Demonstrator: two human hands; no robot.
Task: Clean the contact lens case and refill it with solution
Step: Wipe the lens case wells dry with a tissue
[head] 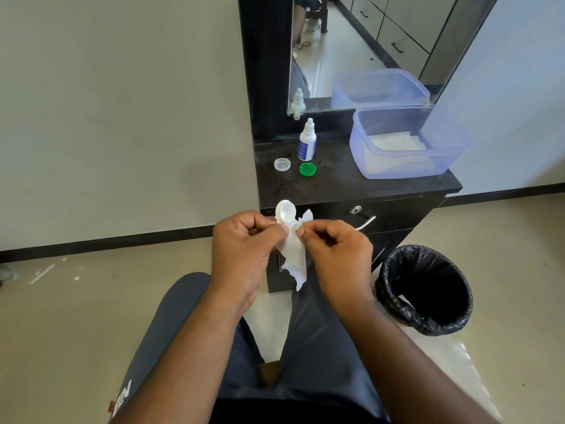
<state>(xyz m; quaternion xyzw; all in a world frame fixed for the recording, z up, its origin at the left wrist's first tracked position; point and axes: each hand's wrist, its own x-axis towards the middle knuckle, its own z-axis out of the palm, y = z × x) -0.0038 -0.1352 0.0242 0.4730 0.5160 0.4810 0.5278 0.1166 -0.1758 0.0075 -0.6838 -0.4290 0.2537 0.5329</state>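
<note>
A seated person holds a white lens case point(285, 212) in front of the dark table point(351, 183), the left hand point(241, 240) gripping its lower end while one open well stands above the fingers. The right hand point(333, 243) pinches a white tissue point(295, 258) against the case, the tissue hanging between both hands. On the table behind the case lie a clear cap point(282, 164) and a green cap point(307, 169), with the solution bottle point(307, 140) upright just behind them.

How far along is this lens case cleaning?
Done: both caps, clear and green, lie off on the countertop. In hand: left hand holds the lens case, right hand pinches the tissue. Left: refilling from the solution bottle, standing untouched.
</note>
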